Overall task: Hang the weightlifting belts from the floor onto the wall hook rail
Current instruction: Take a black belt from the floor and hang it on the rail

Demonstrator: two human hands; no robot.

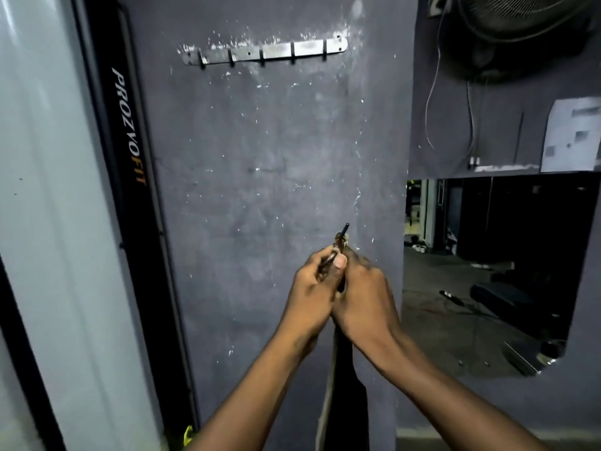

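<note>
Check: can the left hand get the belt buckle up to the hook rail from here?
Probably yes. Left hand and right hand grip the belt at its buckle; bare wall lies between them and the empty hook rail above.

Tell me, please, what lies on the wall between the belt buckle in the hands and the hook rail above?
Nothing: in the head view only bare, scuffed grey wall separates the buckle from the hook rail, whose hooks hang empty.
</note>
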